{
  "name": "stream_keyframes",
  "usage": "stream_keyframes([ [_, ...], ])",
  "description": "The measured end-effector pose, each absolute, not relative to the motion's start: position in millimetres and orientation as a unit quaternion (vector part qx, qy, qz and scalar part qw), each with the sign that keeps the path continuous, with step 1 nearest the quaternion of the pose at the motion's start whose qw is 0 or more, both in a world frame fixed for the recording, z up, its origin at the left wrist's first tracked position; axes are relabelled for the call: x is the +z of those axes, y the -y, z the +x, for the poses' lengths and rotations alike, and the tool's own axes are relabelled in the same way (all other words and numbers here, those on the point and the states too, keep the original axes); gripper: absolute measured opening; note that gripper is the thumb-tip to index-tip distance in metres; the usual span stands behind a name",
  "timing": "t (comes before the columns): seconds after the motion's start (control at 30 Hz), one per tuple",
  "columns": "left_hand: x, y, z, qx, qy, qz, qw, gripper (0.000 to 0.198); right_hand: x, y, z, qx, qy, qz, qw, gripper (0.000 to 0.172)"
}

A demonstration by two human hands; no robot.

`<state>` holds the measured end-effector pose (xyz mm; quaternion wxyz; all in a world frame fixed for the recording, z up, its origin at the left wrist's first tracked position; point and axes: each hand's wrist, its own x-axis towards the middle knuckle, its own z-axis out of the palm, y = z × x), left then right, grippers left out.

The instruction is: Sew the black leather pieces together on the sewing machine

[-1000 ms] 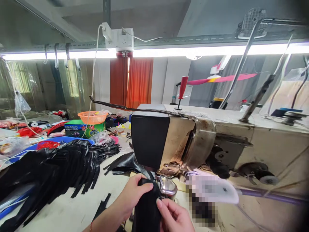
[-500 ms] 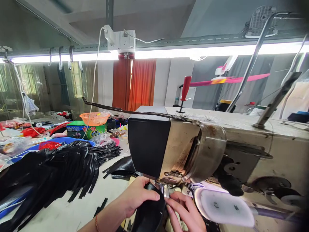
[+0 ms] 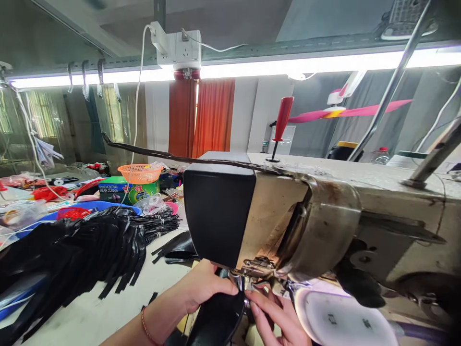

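Observation:
A glossy black leather-like piece (image 3: 219,315) lies under the needle area of a sewing machine (image 3: 277,211). My left hand (image 3: 201,290) grips it from the left, thumb on top and the other fingers hidden beneath or behind it. On the other side of the presser foot (image 3: 242,283), my right hand (image 3: 277,315) has its fingers bent together at the edge of the same black piece. Whether those fingertips pinch the edge or only press on it is hard to make out. A lit white lamp (image 3: 345,317) sits just right of my right hand.
Stacked black pieces (image 3: 82,259) cover the table's left side, beside a blue basin (image 3: 97,206). Behind stand an orange basket (image 3: 140,173) and a green box (image 3: 126,191). A red-handled screwdriver (image 3: 283,120) stands on the machine's top. Another black piece (image 3: 178,247) lies behind the machine head.
The view has moved closer to the machine, so its head looks larger. Both hands stay by the presser foot, and the black piece has turned slightly, its near end shifting left.

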<state>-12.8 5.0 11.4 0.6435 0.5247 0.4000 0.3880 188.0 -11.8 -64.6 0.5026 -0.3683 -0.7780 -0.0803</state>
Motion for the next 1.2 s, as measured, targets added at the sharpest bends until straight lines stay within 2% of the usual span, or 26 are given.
stream_keyframes([
  [0.33, 8.8, -10.0, -13.0, 0.365, -0.429, 0.491, 0.664, 0.024, -72.2, 8.6, 191.6, -0.060, 0.776, -0.391, 0.492, 0.024],
  [0.57, 10.4, -9.2, -22.0, 0.372, -0.377, 0.568, 0.630, 0.038, -70.7, 10.6, 189.6, -0.045, 0.782, -0.383, 0.490, 0.026],
  [0.67, -1.7, -9.7, -34.7, 0.296, -0.362, 0.571, 0.675, 0.032, -70.6, 11.9, 188.7, -0.047, 0.790, -0.378, 0.480, 0.027],
  [0.77, -16.3, -4.8, -45.3, 0.245, -0.315, 0.551, 0.733, 0.043, -72.0, 13.6, 188.1, -0.052, 0.796, -0.383, 0.467, 0.026],
  [0.87, -20.2, 4.7, -49.6, 0.277, -0.282, 0.522, 0.756, 0.056, -73.2, 14.8, 187.6, -0.044, 0.798, -0.388, 0.460, 0.026],
  [0.97, -12.7, 11.8, -49.8, 0.302, -0.298, 0.497, 0.757, 0.061, -73.0, 14.1, 187.1, -0.032, 0.795, -0.388, 0.466, 0.025],
  [1.2, -1.3, 14.7, -47.5, 0.310, -0.352, 0.459, 0.754, 0.050, -72.0, 11.0, 186.4, -0.051, 0.790, -0.361, 0.492, 0.026],
])
